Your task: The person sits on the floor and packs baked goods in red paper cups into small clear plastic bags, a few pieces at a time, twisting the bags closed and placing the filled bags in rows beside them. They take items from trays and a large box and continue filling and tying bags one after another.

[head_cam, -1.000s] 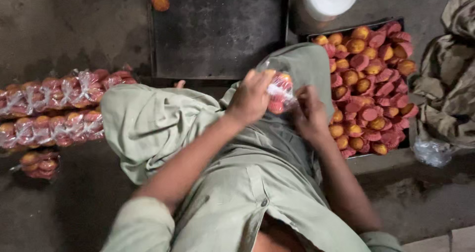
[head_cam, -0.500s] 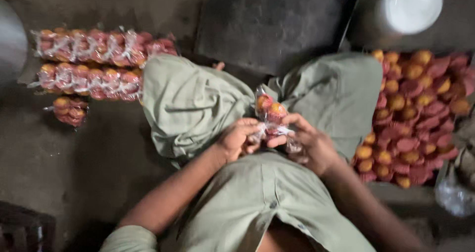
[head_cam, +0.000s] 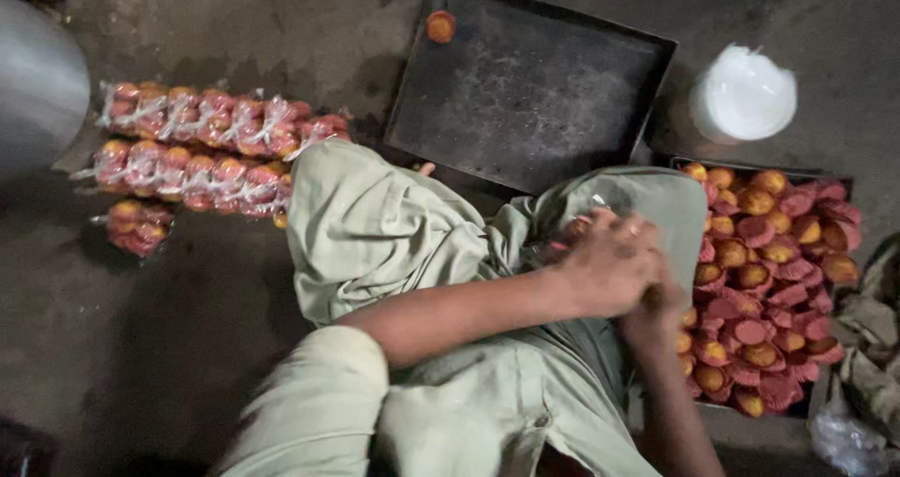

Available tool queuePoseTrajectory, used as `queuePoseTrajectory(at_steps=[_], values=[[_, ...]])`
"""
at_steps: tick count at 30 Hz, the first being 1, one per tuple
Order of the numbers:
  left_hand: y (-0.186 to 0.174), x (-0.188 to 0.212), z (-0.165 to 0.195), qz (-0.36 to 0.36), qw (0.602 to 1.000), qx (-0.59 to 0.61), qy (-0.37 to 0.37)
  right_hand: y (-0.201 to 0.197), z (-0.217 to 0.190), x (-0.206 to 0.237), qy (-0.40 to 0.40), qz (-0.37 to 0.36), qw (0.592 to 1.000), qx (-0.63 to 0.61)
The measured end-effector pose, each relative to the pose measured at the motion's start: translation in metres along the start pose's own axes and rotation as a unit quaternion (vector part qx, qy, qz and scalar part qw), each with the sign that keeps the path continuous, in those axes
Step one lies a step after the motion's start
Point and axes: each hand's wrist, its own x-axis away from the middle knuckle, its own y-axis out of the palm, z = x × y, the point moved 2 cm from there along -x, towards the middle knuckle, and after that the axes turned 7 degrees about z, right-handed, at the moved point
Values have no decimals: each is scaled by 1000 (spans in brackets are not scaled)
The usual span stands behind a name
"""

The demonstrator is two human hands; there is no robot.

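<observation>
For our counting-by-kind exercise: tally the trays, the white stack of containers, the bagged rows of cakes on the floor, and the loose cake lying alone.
Dark baking trays: 2, one bare, one filled with cakes
White container stack: 1
Bagged rows of cakes: 3, two long, one short
Loose cake: 1
Total: 7

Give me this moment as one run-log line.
left hand: over right knee, covering small clear packet | right hand: beneath left, mostly hidden | cupcake tray: beside knee, full | empty dark tray: ahead | packed rows: on floor
</observation>
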Motion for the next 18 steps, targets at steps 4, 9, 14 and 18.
queuePoseTrajectory(at_steps=[4, 9, 14, 18], values=[[23, -12, -8, -44, 997, 61, 15, -33, 40, 17, 193, 161, 940, -230], [40, -3, -22, -72, 995, -14, 61, -38, 53, 12, 307, 222, 903, -201], [34, 6, -33, -49, 993, -66, 81, -38, 27, 6, 45, -9, 990, 131], [28, 16, -42, 17, 984, 3, 175, -43, 19, 10, 180, -151, 972, -25]])
